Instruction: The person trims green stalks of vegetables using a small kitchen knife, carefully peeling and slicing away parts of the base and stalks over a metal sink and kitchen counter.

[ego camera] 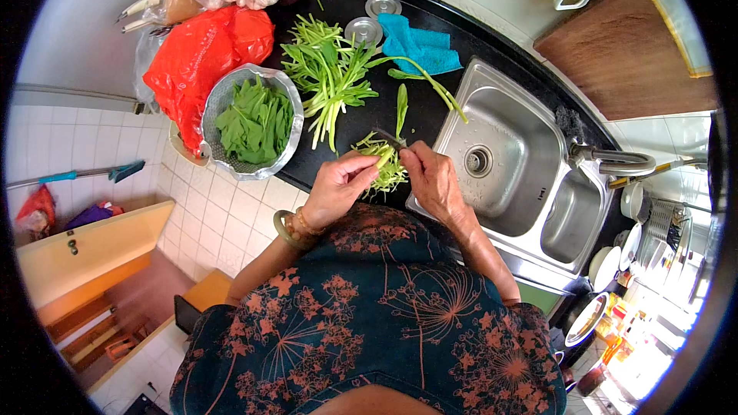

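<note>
My left hand [345, 180] pinches a pale green vegetable stem [384, 157] near the counter's front edge. In my right hand [433, 176] is a small knife [389, 138], its blade beside that stem. Under both hands lies a pile of thin green trimmings [387, 178]. Farther back on the black countertop [369, 112] rests a heap of leafy green stalks [331, 69]. A metal colander [294, 92] to the left holds cut green leaves [255, 121]. One long stalk [429, 78] reaches to the sink's edge, and a single leaf [402, 106] lies nearer my hands.
Right of my hands is a double steel sink [513, 155] with a faucet [611, 160]. A blue cloth [416, 46] and two round lids [363, 31] lie at the back. Beyond the colander stands a red plastic bag [213, 52]. Dishes [605, 268] sit at the far right.
</note>
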Motion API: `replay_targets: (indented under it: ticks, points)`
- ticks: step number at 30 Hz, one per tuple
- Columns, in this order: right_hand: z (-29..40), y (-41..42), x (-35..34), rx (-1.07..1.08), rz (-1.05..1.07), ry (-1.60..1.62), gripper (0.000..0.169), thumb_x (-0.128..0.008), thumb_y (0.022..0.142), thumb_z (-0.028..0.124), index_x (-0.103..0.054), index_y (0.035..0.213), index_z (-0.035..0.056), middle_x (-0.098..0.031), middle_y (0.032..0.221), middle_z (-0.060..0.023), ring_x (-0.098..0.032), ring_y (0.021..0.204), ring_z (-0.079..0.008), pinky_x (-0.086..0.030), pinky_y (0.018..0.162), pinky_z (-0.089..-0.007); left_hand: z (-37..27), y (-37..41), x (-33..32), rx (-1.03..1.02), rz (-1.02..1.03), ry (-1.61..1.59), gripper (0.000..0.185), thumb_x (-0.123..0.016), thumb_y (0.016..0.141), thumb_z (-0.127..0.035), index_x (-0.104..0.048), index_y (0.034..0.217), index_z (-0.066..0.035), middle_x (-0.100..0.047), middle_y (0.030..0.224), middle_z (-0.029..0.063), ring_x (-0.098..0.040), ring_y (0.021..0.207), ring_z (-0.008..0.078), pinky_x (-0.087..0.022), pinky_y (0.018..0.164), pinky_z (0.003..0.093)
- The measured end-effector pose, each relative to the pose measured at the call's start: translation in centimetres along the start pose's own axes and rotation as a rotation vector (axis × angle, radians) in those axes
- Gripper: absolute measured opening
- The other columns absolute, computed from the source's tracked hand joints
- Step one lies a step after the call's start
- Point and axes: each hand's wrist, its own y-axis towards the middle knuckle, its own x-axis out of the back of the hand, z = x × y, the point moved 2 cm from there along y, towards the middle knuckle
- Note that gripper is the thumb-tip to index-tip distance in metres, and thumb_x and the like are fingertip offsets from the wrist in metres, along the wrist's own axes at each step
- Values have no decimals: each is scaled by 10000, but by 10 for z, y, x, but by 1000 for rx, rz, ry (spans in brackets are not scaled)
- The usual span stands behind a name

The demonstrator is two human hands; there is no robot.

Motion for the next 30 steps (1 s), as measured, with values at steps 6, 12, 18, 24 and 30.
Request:
replay_targets:
  ticks: [6,12,18,24,30]
  points:
    - [4,-6,-7,94,22,-107,225,-650,936,215,-630,840,12,-597,640,-236,-618,597,-416,-460,519,-474,-5,1,0,-87,-38,203,200,-647,940,-85,-671,1086,50,-648,931,71,-581,755,89,-469,662,233]
    - [0,-8,-6,27,51,-77,267,-693,900,272,-659,822,20,-616,653,-199,-627,597,-382,-470,526,-450,-4,1,-2,-63,10,211,191,-623,956,-64,-664,1101,53,-628,917,29,-541,738,61,-451,647,213]
    - [1,-12,-4,295,32,-143,313,-691,900,279,-600,752,18,-591,647,-163,-610,583,-359,-465,518,-435,3,-1,0,232,84,-245,275,-558,995,-90,-609,1231,43,-608,878,25,-496,707,58,-410,615,209]
    - [-16,-8,-1,46,22,160,287,-561,968,181,-540,751,-5,-506,590,-157,-534,510,-290,-420,503,-403,-3,-1,0,202,198,-344,336,-484,1042,-151,-555,1317,29,-586,868,13,-473,695,64,-376,604,202]
    - [-23,0,3,45,62,203,322,-513,1007,221,-561,805,-25,-531,607,-171,-508,522,-277,-430,531,-408,-7,-4,-4,231,189,-339,369,-475,1051,-174,-525,1361,20,-596,913,15,-477,707,62,-383,609,196]
